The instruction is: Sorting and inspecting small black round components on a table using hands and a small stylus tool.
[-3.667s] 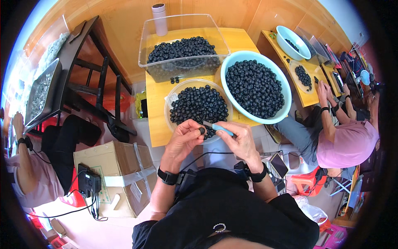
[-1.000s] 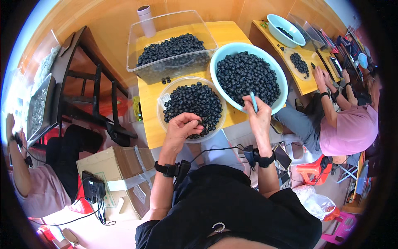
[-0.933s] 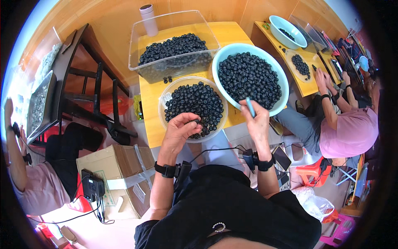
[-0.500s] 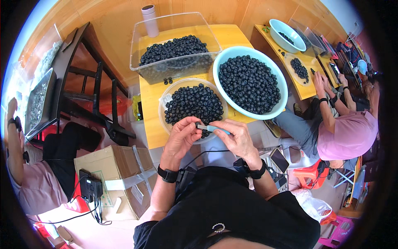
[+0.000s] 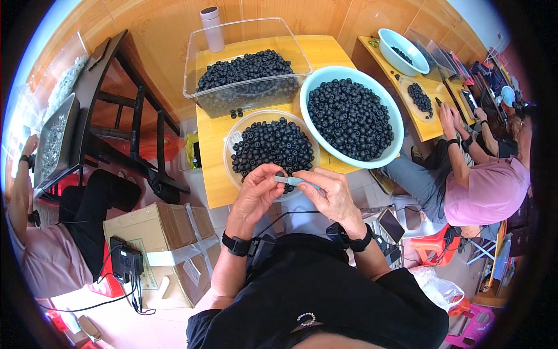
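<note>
Yellow table (image 5: pixel 210 183), mid-frame: I see L hand (image 5: pixel 256 192) pinching a dark bead (image 5: pixel 279 174) by the round dish's (image 5: pixel 227 158) lower edge, R hand (image 5: pixel 331 195) gripping blue-handled knife (image 5: pixel 297 181); if it skids, prob. a nick or dropped bead.

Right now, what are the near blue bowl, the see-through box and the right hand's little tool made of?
Blue bowl: probably smooth plastic; its pale rim has a soft, even shine.
See-through box: likely clear, glossy plastic; dark beads show through its wall.
Little tool: handle perhaps matte plastic, plain blue; blade looks metal, grey with slight shine.
</note>
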{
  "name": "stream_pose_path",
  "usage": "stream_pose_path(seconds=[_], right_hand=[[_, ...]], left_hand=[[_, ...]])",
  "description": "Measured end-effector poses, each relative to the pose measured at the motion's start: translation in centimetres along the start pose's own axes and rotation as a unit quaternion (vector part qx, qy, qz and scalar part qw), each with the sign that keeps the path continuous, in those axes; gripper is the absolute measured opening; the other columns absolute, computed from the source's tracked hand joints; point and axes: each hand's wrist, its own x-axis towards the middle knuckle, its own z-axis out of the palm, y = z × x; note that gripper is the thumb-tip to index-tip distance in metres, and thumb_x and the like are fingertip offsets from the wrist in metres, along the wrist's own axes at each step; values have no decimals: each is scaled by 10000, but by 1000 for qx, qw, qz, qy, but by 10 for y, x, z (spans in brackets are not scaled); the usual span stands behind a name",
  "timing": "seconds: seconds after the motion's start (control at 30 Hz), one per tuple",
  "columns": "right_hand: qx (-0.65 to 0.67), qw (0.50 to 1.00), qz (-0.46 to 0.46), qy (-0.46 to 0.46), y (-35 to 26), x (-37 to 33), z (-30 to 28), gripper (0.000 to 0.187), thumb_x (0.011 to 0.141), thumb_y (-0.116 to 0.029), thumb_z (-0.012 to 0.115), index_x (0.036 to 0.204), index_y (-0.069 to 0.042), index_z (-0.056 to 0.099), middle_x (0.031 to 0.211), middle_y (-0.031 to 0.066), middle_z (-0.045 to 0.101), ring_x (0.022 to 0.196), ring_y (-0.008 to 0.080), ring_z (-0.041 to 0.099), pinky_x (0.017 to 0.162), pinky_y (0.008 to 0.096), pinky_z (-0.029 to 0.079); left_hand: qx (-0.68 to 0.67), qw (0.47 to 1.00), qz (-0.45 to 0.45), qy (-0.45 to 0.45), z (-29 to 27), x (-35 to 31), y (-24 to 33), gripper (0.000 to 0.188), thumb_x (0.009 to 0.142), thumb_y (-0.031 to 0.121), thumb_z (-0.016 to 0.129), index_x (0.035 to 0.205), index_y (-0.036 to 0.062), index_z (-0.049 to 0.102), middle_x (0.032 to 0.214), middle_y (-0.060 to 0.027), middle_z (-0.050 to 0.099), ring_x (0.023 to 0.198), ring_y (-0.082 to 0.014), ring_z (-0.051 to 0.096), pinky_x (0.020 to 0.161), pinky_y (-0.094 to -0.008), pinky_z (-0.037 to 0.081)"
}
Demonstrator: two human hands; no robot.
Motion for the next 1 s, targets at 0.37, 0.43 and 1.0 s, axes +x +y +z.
stream_pose_path(seconds=[0.37,0.43,1.0], right_hand=[[-1,1000,-21,-2,2,2,2,180,811,-164,653,951,-53,674,667,78,572,524,233,561,479,329,431],[-6,1000,-25,-6,1,2,2,173,810,-159,653,949,-60,677,667,76,570,525,232,560,481,333,434],[81,992,93,1,9,7,4,189,838,-161,630,953,-17,674,768,110,651,634,176,611,563,287,456]], left_hand=[[54,998,-5,18,-1,-2,5,155,824,25,643,963,4,578,889,-88,636,742,-125,646,667,-225,575],[69,997,0,16,-2,-2,6,141,819,23,646,943,3,583,869,-95,640,723,-128,647,661,-228,574],[76,997,-5,5,8,-10,14,106,808,-8,644,899,5,592,847,-110,647,694,-137,653,641,-234,571]])
